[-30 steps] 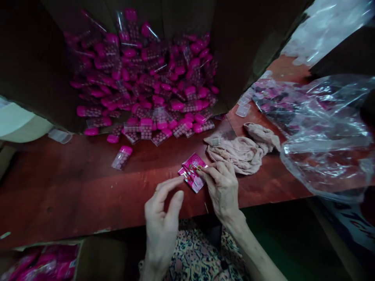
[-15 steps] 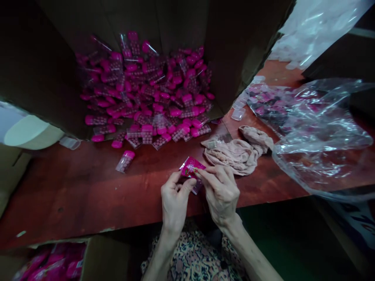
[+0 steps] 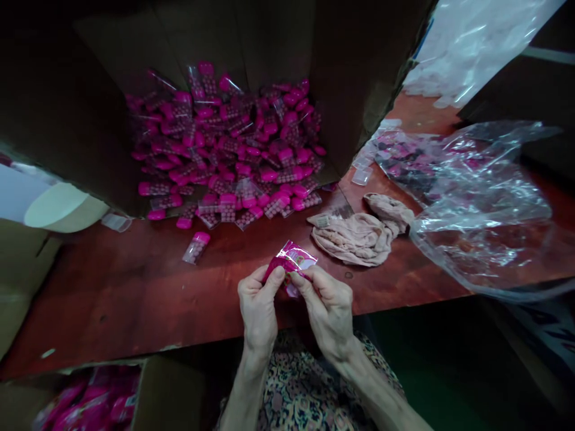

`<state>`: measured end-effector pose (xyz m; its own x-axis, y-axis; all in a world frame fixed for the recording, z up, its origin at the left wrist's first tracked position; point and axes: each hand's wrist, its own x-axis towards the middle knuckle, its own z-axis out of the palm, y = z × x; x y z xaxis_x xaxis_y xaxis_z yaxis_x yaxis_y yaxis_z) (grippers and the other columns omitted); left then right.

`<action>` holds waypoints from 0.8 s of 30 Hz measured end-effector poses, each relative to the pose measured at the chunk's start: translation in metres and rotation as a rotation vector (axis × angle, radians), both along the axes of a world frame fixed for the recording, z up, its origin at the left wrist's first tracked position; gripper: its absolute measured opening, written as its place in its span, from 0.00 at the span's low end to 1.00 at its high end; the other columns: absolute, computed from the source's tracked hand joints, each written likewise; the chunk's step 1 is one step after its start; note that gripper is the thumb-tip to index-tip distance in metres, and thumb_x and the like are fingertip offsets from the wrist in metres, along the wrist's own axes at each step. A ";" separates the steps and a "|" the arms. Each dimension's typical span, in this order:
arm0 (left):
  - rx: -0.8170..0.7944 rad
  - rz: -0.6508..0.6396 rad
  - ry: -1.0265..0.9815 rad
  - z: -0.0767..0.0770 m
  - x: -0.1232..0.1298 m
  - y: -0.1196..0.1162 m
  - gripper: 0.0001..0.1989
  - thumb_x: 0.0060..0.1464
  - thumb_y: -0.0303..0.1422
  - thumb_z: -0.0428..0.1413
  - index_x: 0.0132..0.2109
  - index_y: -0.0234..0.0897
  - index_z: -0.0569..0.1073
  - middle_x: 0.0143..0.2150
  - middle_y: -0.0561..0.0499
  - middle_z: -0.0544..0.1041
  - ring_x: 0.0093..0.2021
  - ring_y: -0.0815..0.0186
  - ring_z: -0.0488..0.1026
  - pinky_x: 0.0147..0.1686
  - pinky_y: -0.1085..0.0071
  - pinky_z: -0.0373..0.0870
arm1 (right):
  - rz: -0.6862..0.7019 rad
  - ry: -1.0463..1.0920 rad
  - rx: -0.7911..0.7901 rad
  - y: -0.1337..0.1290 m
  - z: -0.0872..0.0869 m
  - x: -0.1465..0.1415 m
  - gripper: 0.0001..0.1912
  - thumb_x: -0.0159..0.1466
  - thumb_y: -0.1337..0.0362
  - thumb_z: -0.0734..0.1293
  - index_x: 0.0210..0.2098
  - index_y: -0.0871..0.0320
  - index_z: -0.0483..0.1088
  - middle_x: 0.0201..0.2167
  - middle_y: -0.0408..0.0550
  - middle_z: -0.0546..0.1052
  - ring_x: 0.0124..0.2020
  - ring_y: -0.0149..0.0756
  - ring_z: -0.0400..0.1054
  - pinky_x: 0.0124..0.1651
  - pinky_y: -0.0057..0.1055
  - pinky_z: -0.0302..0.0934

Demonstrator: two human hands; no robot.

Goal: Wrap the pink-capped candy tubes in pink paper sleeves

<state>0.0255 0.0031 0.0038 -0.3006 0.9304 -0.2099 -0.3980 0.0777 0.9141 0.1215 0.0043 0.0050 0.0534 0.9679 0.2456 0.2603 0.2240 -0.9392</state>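
Observation:
A shiny pink printed packet (image 3: 294,257) is held above the table's front edge, its upper part rising past the fingertips. My left hand (image 3: 261,302) pinches its left side between thumb and fingers. On its right side, my right hand (image 3: 327,305) grips it with thumb and bent fingers. A clear container with a pink cap (image 3: 196,248) lies on the red table (image 3: 135,287), left of the hands. Behind, many similar pink-capped containers (image 3: 229,206) are heaped in a large open carton (image 3: 354,78).
A crumpled beige cloth (image 3: 354,239) lies right of the hands, beside a clear plastic bag (image 3: 485,215). At the left is a pale bowl (image 3: 67,209). Below the table's left edge, a box (image 3: 168,395) holds pink packets (image 3: 99,401). Small clear pieces (image 3: 362,175) lie near the carton.
Both hands have shifted slightly left and now pinch the packet at its two sides. The packet has turned, and my right fingers have moved from its face to its right side.

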 end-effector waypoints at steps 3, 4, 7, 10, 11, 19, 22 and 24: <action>-0.001 0.069 0.008 -0.003 -0.002 -0.001 0.07 0.50 0.33 0.60 0.27 0.37 0.79 0.21 0.57 0.74 0.23 0.75 0.66 0.27 0.79 0.64 | 0.014 -0.062 0.013 -0.003 0.000 -0.007 0.15 0.65 0.65 0.60 0.22 0.59 0.68 0.18 0.41 0.67 0.20 0.29 0.61 0.24 0.25 0.56; 0.003 0.084 0.026 -0.003 -0.004 -0.002 0.07 0.50 0.33 0.59 0.26 0.37 0.79 0.20 0.57 0.73 0.23 0.76 0.65 0.26 0.80 0.64 | 0.021 -0.067 0.007 -0.002 -0.001 -0.009 0.15 0.65 0.65 0.60 0.22 0.59 0.68 0.18 0.41 0.67 0.20 0.29 0.61 0.24 0.26 0.55; 0.002 0.082 0.028 -0.002 -0.011 -0.002 0.04 0.47 0.31 0.61 0.30 0.36 0.80 0.24 0.55 0.76 0.25 0.74 0.68 0.30 0.78 0.66 | 0.045 -0.088 -0.002 0.001 -0.002 -0.013 0.13 0.64 0.65 0.60 0.26 0.59 0.71 0.21 0.43 0.71 0.23 0.31 0.65 0.26 0.27 0.58; -0.079 0.139 -0.174 -0.001 -0.024 -0.002 0.06 0.40 0.29 0.65 0.30 0.33 0.80 0.27 0.50 0.79 0.28 0.71 0.72 0.33 0.76 0.68 | 0.095 -0.096 0.006 0.004 0.000 -0.021 0.11 0.65 0.66 0.60 0.31 0.58 0.73 0.27 0.47 0.75 0.29 0.35 0.68 0.32 0.29 0.61; -0.110 0.171 -0.245 -0.001 -0.031 -0.002 0.06 0.38 0.28 0.65 0.29 0.32 0.79 0.27 0.49 0.79 0.28 0.71 0.73 0.33 0.76 0.69 | 0.132 -0.102 0.012 0.005 0.001 -0.025 0.11 0.65 0.67 0.59 0.33 0.59 0.73 0.28 0.47 0.75 0.30 0.35 0.69 0.34 0.30 0.62; -0.104 0.512 -0.317 0.004 -0.109 -0.015 0.01 0.44 0.28 0.63 0.28 0.37 0.77 0.27 0.55 0.79 0.30 0.72 0.74 0.36 0.76 0.71 | 0.381 -0.302 -0.007 0.047 0.017 -0.110 0.17 0.70 0.61 0.51 0.46 0.57 0.69 0.28 0.45 0.75 0.28 0.32 0.68 0.33 0.27 0.62; -0.083 0.604 -0.329 0.013 -0.123 -0.020 0.04 0.50 0.27 0.59 0.28 0.37 0.76 0.28 0.53 0.79 0.30 0.70 0.74 0.37 0.73 0.71 | 0.404 -0.508 0.090 0.065 0.012 -0.156 0.12 0.67 0.61 0.57 0.44 0.56 0.70 0.40 0.52 0.73 0.37 0.39 0.67 0.35 0.33 0.62; -0.070 0.663 -0.330 0.018 -0.125 -0.022 0.05 0.50 0.27 0.59 0.27 0.36 0.76 0.26 0.54 0.79 0.28 0.70 0.74 0.35 0.73 0.72 | 0.429 -0.563 0.102 0.068 0.007 -0.173 0.09 0.64 0.66 0.61 0.39 0.58 0.72 0.45 0.57 0.70 0.43 0.46 0.64 0.39 0.39 0.61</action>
